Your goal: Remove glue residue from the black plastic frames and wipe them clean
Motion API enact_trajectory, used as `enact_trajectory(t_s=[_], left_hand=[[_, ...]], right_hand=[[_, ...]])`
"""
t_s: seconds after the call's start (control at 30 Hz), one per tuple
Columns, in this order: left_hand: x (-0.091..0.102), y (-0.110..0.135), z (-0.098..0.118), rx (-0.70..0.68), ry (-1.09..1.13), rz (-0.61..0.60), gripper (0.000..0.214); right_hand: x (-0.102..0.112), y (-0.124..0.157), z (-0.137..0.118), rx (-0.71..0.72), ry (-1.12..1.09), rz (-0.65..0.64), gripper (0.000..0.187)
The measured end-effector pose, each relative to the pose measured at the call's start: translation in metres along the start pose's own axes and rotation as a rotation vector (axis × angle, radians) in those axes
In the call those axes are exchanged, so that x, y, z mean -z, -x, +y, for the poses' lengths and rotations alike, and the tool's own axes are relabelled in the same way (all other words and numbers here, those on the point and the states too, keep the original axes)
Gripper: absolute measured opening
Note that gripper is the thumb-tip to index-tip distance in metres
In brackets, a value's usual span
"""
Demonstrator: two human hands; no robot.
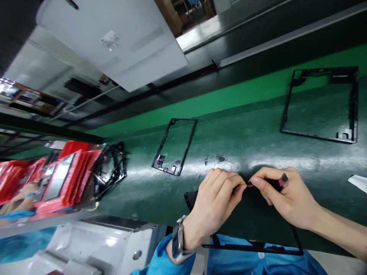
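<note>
My left hand and my right hand meet fingertip to fingertip over the near edge of the green belt. Both pinch the top edge of a thin black rectangular frame that stands in front of me; its lower bar crosses my blue clothing. My left wrist wears a watch. What exactly sits between the fingertips is too small to make out. Two more black frames lie flat on the belt: a narrow one ahead of my left hand and a wide one at the far right.
The green conveyor belt runs across the view. A pile of black frames and red trays sits at the left. A white panel hangs above. A grey metal fixture lies at lower left. A white scrap lies at the right edge.
</note>
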State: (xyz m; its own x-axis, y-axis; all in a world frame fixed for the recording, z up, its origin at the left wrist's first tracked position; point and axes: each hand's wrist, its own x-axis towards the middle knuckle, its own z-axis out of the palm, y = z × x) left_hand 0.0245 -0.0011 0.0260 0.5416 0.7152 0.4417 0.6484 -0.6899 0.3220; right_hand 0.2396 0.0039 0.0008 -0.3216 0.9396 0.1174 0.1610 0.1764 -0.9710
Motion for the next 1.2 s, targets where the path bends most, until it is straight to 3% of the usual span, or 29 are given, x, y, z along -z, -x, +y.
enact_trajectory(t_s=[0.77, 1.2], left_hand=[[0.004, 0.010, -0.006, 0.056, 0.033, 0.005, 0.013], [0.007, 0.020, -0.013, 0.139, 0.083, -0.001, 0.013]], right_hand=[[0.000, 0.001, 0.002, -0.025, -0.038, 0.007, 0.035], [-0.001, 0.002, 0.004, -0.128, -0.069, -0.013, 0.041]])
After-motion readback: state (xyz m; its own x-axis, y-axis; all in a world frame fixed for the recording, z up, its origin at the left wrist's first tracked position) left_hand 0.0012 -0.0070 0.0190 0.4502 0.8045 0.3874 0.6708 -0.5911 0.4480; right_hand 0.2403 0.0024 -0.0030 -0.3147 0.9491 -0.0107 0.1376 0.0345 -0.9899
